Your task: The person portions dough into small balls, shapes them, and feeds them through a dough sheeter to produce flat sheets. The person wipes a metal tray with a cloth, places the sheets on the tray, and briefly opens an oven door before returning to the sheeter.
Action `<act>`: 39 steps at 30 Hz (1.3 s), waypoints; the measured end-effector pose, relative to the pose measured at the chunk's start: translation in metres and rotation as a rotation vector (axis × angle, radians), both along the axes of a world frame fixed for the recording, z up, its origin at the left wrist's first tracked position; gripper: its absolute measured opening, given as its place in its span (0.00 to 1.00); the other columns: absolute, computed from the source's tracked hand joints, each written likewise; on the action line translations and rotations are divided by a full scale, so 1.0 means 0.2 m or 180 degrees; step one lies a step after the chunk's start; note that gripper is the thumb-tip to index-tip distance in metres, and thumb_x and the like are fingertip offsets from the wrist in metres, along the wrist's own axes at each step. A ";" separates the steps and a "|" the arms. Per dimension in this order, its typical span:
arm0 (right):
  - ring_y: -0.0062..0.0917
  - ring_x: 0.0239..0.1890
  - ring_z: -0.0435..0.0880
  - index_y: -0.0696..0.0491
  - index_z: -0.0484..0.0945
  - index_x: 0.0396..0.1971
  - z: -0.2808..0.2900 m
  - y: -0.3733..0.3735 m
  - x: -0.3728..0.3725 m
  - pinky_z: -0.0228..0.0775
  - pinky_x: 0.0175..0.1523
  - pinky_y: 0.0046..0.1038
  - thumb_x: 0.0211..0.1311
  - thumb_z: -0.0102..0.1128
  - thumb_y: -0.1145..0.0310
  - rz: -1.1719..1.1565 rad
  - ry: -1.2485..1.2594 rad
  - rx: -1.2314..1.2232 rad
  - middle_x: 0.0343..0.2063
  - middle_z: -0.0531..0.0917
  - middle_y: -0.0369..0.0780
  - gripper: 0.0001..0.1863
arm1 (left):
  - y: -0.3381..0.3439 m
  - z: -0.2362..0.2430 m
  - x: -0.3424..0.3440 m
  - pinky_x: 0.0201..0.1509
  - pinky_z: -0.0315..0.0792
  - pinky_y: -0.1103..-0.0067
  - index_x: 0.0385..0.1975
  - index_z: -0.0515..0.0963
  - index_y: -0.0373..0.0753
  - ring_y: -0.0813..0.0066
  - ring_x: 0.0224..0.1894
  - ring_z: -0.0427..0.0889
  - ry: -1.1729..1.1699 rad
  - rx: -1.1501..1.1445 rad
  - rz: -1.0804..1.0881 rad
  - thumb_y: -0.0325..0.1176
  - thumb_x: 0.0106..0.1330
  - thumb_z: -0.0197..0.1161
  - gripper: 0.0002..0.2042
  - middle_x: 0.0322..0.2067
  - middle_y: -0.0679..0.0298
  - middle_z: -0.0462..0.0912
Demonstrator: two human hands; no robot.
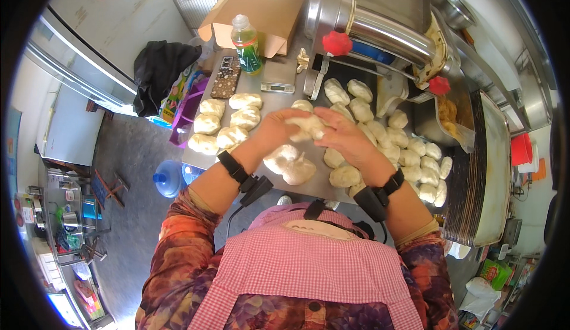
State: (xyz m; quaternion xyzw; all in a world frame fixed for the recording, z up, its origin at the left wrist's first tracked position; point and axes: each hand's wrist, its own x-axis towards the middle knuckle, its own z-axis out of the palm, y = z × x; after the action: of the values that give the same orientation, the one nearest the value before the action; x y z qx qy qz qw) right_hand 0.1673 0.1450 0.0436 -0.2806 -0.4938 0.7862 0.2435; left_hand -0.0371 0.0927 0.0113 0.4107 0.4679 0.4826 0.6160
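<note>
Over the metal worktable, a piece of pale dough is between my two hands. My left hand curls its fingers around the left side, and my right hand has its fingers and thumb on the right side. Just below them, larger rough dough lumps lie close to the table's near edge. Several shaped dough pieces sit in a group beyond my left wrist. Many more dough pieces are clustered to the right, some partly hidden by my right hand.
Behind the dough stand a small digital scale, a patterned phone, a green-labelled bottle and a cardboard box. A steel roller machine with red knobs fills the far right. Dark stacked trays stand beyond a metal container.
</note>
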 end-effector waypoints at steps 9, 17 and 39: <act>0.30 0.53 0.72 0.60 0.65 0.56 -0.02 0.04 0.18 0.67 0.57 0.30 0.55 0.55 0.75 -0.0394 -0.0253 -0.0375 0.53 0.71 0.45 0.26 | -0.08 -0.27 -0.28 0.65 0.56 0.65 0.56 0.70 0.42 0.50 0.62 0.60 0.3489 0.1443 -0.0689 0.29 0.48 0.62 0.29 0.59 0.50 0.65; 0.28 0.53 0.72 0.59 0.66 0.56 -0.21 -0.01 0.12 0.66 0.57 0.27 0.53 0.61 0.73 0.0268 -0.0835 0.0232 0.52 0.73 0.42 0.28 | -0.25 -0.29 -0.14 0.55 0.67 0.70 0.46 0.70 0.35 0.54 0.47 0.74 0.3093 0.0528 -0.1301 0.33 0.42 0.73 0.29 0.44 0.52 0.75; 0.22 0.39 0.81 0.56 0.69 0.54 -0.09 -0.11 -0.16 0.78 0.36 0.22 0.48 0.60 0.82 -0.0440 -0.0783 0.0391 0.42 0.79 0.39 0.29 | -0.20 0.14 -0.06 0.53 0.73 0.76 0.57 0.67 0.35 0.71 0.51 0.76 -0.2284 -0.0766 -0.0533 0.23 0.60 0.58 0.23 0.52 0.60 0.75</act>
State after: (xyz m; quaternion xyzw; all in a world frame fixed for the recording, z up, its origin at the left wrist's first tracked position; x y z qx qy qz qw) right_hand 0.1360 0.1236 0.0260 -0.3927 -0.5466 0.6955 0.2515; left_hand -0.0483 0.0531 0.0392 0.1773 0.2408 0.4853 0.8216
